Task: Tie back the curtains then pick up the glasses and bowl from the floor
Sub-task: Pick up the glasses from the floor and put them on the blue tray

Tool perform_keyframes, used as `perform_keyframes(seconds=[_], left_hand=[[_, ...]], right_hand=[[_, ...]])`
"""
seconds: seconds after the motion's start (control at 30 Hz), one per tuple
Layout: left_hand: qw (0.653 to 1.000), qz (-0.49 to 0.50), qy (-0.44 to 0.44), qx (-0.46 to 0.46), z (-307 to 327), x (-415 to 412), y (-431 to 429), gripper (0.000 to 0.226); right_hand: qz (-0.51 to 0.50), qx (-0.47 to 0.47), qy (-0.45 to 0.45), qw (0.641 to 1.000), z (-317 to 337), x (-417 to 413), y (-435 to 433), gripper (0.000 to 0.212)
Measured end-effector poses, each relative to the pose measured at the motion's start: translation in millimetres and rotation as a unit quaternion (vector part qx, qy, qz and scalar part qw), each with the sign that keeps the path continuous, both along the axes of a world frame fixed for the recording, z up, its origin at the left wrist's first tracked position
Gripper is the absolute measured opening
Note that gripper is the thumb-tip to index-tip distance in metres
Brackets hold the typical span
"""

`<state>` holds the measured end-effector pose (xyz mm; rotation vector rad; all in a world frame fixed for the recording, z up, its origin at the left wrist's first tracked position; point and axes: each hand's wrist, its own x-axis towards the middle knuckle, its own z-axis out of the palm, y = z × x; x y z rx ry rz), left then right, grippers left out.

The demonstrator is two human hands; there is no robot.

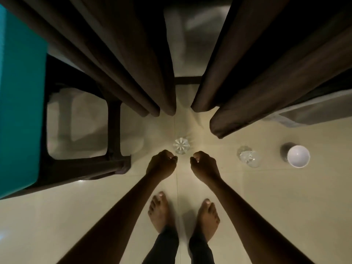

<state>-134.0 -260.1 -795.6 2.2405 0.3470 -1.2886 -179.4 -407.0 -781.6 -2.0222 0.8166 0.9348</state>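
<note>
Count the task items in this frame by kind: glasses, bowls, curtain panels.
Glasses: 2
Bowl: 1
Curtains: 2
Total: 5

2 curtains (114,63) (257,73), 2 glasses (181,148) (249,159), 1 bowl (298,156).

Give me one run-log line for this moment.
curtains untied | left hand, right hand curled, empty | centre glass, side glass, bowl on floor
</note>
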Motion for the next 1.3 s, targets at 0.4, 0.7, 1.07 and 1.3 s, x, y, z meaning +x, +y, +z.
perform_keyframes(seconds=[0.4, 0.7, 1.07, 1.3], left_hand=[[0.997, -0.033, -0.01, 0.072, -127, 0, -18, 0.061], [0.998, 0.037, -0.042, 0.013, -173, 6, -18, 0.054], [0.998, 0.038, -0.036, -0.028, -99, -16, -11, 0.056], [0.998, 0.018, -0.042, -0.036, 2, -39, -3, 0.054]], right_hand=[[0.007, -0.048, -0.021, 0.999, -124, 18, 4, 0.042], [-0.02, -0.055, -0.077, 0.995, -165, 15, 13, 0.038], [-0.035, -0.021, -0.116, 0.992, -105, -23, 12, 0.034], [-0.026, -0.003, -0.133, 0.991, 5, -46, 6, 0.036]])
